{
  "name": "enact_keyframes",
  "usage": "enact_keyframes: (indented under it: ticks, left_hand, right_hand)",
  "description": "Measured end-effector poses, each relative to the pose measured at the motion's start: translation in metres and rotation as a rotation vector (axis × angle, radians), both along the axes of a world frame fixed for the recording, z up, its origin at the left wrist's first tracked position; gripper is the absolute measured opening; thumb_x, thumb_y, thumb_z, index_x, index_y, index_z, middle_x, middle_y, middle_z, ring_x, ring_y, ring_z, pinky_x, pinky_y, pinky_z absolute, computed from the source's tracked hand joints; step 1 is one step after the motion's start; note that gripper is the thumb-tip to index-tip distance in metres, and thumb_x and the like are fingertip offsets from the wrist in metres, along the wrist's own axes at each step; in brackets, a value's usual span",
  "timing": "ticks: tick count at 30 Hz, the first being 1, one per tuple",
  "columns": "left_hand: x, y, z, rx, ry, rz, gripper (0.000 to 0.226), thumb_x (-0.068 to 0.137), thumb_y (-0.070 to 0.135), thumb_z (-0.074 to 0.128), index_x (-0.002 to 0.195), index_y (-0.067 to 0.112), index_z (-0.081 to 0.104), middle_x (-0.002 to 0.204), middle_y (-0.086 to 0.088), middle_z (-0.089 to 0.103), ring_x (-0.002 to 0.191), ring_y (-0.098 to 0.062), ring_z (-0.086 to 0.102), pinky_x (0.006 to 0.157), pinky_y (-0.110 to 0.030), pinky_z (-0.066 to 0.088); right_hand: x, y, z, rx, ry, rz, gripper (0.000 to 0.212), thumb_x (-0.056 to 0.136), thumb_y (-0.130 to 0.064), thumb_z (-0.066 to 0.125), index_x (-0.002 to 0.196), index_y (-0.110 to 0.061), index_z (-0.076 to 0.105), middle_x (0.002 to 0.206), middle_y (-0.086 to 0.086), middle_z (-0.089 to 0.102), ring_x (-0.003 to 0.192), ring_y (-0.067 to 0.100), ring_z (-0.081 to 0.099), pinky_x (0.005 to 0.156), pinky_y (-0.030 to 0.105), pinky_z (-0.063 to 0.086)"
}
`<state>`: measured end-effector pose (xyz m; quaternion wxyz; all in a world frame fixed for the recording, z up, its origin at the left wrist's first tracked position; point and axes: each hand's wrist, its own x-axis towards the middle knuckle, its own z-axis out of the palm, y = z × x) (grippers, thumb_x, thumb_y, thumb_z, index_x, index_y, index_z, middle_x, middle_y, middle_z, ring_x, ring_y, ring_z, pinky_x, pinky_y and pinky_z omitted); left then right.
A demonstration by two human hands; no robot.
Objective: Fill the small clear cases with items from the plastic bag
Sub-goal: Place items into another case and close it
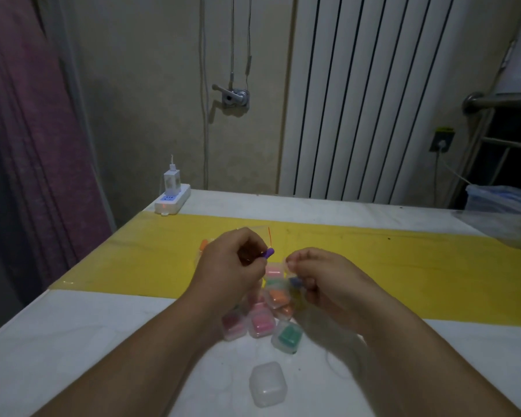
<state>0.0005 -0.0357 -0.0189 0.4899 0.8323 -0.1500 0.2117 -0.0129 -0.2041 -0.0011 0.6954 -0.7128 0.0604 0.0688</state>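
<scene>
Hands: two, both raised over the middle of the table (403, 218), close together but not touching.
Left hand (232, 260): fingers curled, pinching a small purple item (268, 253) at the fingertips; the item's long axis runs up and to the right, its free end toward the far edge.
Right hand (322, 281): fingers curled round something small and clear, with a bluish item (295, 281) showing at the fingers; whether this is a case cannot be told.
Plastic bag (253, 231): one, clear with a red line at its mouth, mostly hidden behind the left hand, lying on the yellow strip (403, 266).
Filled cases: a cluster on the table beneath and between the hands, at least six visible, partly hidden; orange ones (278, 296) farther off, pink ones (260, 322) nearer, one green case (287, 337) at the near right of the cluster.
Empty case (267, 383): one, closed, frosted clear, alone near the table's front, apart from the cluster.
Edges: the table's left edge runs diagonally, well apart from the hands; white surface lies open left and right of the forearms.
Far left corner: a white power strip (172, 199) with one charger (172, 179) plugged in.
Far right: a clear bag with blue contents (503, 200) at the table's edge.
</scene>
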Motion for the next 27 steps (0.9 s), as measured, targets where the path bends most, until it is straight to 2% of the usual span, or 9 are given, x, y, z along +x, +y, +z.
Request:
enact_keyframes:
  ticks: [2,4,8,12,16,21,23,25,27]
  left_hand:
    - [0.001,0.001,-0.002,-0.017,0.008,0.018,0.025,0.076,0.005,0.075,0.072,0.027,0.064,0.077,0.010,0.065,0.079,-0.012,0.063,0.074,-0.032,0.051]
    - [0.000,0.002,-0.002,-0.042,0.018,0.027,0.026,0.076,0.005,0.075,0.071,0.028,0.064,0.076,0.011,0.066,0.078,-0.010,0.063,0.075,-0.033,0.050]
    - [-0.003,0.001,0.000,-0.048,0.032,0.017,0.027,0.077,0.003,0.075,0.072,0.027,0.064,0.077,0.009,0.066,0.074,-0.004,0.061,0.070,-0.023,0.048]
    - [-0.006,0.000,0.001,-0.076,0.044,0.027,0.023,0.077,0.003,0.076,0.074,0.024,0.065,0.079,0.007,0.066,0.078,-0.009,0.063,0.074,-0.030,0.051]
    - [-0.008,0.001,0.003,-0.145,0.088,0.011,0.019,0.077,0.001,0.076,0.076,0.018,0.068,0.078,0.006,0.068,0.074,-0.006,0.065,0.072,-0.025,0.054]
    - [-0.010,0.001,0.007,-0.260,0.156,-0.045,0.012,0.082,0.001,0.074,0.081,0.013,0.072,0.073,0.007,0.071,0.071,-0.006,0.066,0.068,-0.022,0.056]
    - [-0.011,0.000,0.008,-0.345,0.207,-0.074,0.008,0.085,0.003,0.071,0.085,0.011,0.073,0.076,0.000,0.072,0.074,-0.013,0.068,0.070,-0.028,0.057]
    - [-0.012,-0.001,0.009,-0.418,0.251,-0.094,0.007,0.088,0.002,0.067,0.089,0.008,0.072,0.078,-0.006,0.073,0.072,-0.016,0.068,0.070,-0.032,0.059]
    - [-0.012,-0.001,0.009,-0.429,0.260,-0.100,0.008,0.089,0.001,0.065,0.090,0.005,0.071,0.079,-0.009,0.072,0.070,-0.018,0.068,0.069,-0.033,0.059]
  right_hand:
    - [0.000,-0.003,0.001,0.230,0.111,0.006,0.021,0.084,-0.013,0.048,0.091,-0.003,0.065,0.066,0.004,0.047,0.051,0.012,0.035,0.045,0.023,0.025]
    - [0.001,-0.007,0.003,0.291,0.120,0.018,0.035,0.082,-0.009,0.039,0.097,0.006,0.067,0.076,0.009,0.058,0.056,0.013,0.041,0.050,0.024,0.028]
    - [-0.003,-0.010,0.005,0.306,0.056,0.045,0.033,0.089,0.014,0.037,0.101,0.005,0.067,0.097,0.019,0.069,0.064,0.015,0.057,0.058,0.022,0.047]
    - [-0.004,-0.010,0.000,0.125,-0.054,0.076,0.030,0.083,0.022,0.051,0.097,-0.002,0.063,0.102,0.016,0.072,0.076,0.016,0.070,0.064,0.026,0.055]
    - [-0.006,-0.006,0.000,0.060,-0.124,0.006,0.028,0.077,0.019,0.064,0.084,-0.007,0.057,0.083,0.015,0.070,0.069,0.022,0.063,0.069,0.034,0.052]
    - [-0.006,0.000,0.000,-0.011,-0.177,-0.055,0.028,0.085,0.008,0.056,0.076,-0.011,0.074,0.084,0.014,0.072,0.073,0.022,0.056,0.076,0.038,0.050]
    - [-0.008,0.004,0.000,-0.027,-0.185,-0.059,0.028,0.089,0.007,0.053,0.082,-0.009,0.075,0.086,0.015,0.073,0.073,0.020,0.058,0.072,0.033,0.054]
    - [-0.012,0.007,-0.001,0.020,-0.173,-0.069,0.025,0.091,0.008,0.053,0.087,-0.007,0.072,0.082,0.014,0.070,0.066,0.018,0.057,0.052,0.024,0.053]
    - [-0.012,0.008,-0.002,-0.009,-0.210,-0.079,0.020,0.091,0.008,0.055,0.096,-0.008,0.066,0.076,0.013,0.068,0.058,0.015,0.058,0.046,0.024,0.050]
